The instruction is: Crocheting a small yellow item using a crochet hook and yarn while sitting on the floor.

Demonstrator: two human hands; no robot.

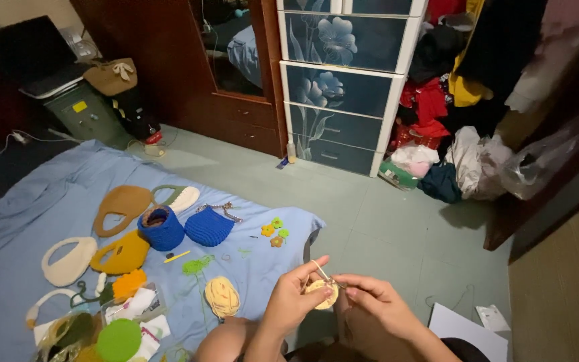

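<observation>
**Both hands on a small yellow crochet piece**

Down at the bottom edge, the left hand (294,299) has its grip pinched shut on a small round yellow crochet piece (322,293), held above the knees. The right hand (375,303) grips closed on what looks like a crochet hook (321,271), too thin to be sure, its tip at the piece. Just left, a ball of yellow yarn (222,296) lies on the blue sheet (28,214). Further out, two blue crocheted bags (185,228), a mustard bag (122,253) and tiny flowers (274,231). Beyond, green floor (397,228) and a flower-printed plastic drawer unit (340,87).
</observation>
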